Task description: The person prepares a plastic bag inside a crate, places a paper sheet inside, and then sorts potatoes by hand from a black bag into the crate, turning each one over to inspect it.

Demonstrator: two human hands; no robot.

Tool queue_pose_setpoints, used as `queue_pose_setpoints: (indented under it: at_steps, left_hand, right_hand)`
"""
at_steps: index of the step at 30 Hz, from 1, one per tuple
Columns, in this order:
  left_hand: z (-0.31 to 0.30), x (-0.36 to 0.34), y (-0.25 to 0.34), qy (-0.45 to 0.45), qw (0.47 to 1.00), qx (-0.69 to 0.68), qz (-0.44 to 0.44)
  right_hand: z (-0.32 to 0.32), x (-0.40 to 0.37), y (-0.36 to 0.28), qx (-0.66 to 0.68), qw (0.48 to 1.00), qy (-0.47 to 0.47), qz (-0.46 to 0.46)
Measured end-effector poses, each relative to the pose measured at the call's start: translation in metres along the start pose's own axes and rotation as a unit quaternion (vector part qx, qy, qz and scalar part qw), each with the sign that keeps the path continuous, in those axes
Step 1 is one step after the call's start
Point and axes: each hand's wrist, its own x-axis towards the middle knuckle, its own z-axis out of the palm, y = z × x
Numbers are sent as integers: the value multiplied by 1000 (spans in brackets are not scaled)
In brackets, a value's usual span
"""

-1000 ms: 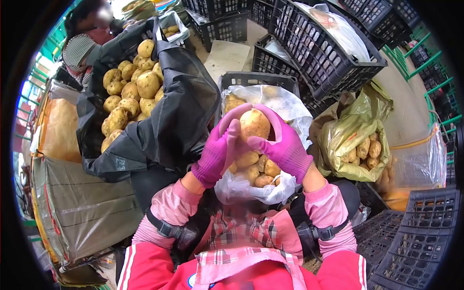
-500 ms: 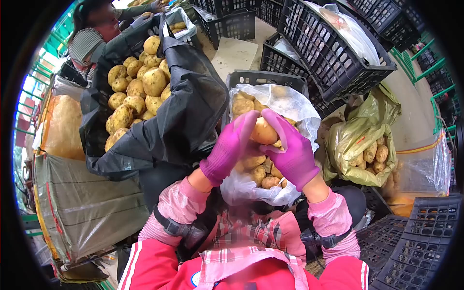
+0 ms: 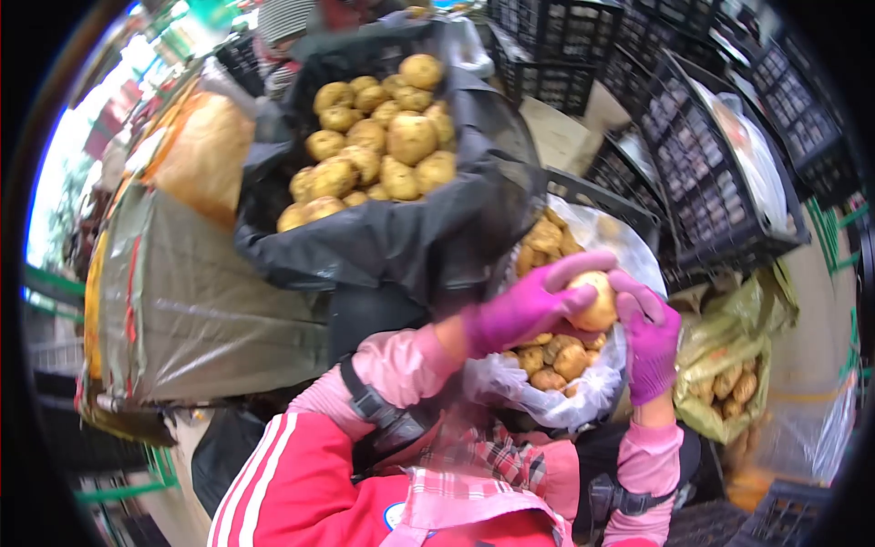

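Observation:
Over the crate in front of me, a pale yellow potato (image 3: 597, 305) sits between my two purple-gloved hands. My left hand (image 3: 533, 305) grips it from the left, thumb across its front and fingers stretched over its top. From the other side, the fingers of my right hand (image 3: 652, 337) are bent against its right edge. Beneath them stands a black crate lined with a white plastic bag (image 3: 519, 397). Inside the bag lie loose potatoes (image 3: 567, 358), partly hidden by my hands.
To the left, a crate with a black liner (image 3: 365, 242) holds a heap of potatoes (image 3: 365, 164). Black plastic crates (image 3: 697, 155) stack up at the back right. A yellow-green bag of potatoes (image 3: 702, 415) sits at right, a grey-covered bale (image 3: 214, 310) at left. Another person's striped sleeve (image 3: 285, 20) shows at the top.
The view has swung left, so everything sits further right. Both hands stay on the potato, with the left now reaching across it and the right at its side.

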Motion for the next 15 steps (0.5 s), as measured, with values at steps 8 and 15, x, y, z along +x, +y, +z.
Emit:
queue_pose_setpoints:
  at_steps: [8,15]
  left_hand:
    - [-3,-89,135,306,729,523,317]
    - [-145,-120,194,132,627,762,-95]
  right_hand:
    - [9,-6,-19,-2,996,61,-66]
    - [-9,-5,-17,-15,985,77,-150]
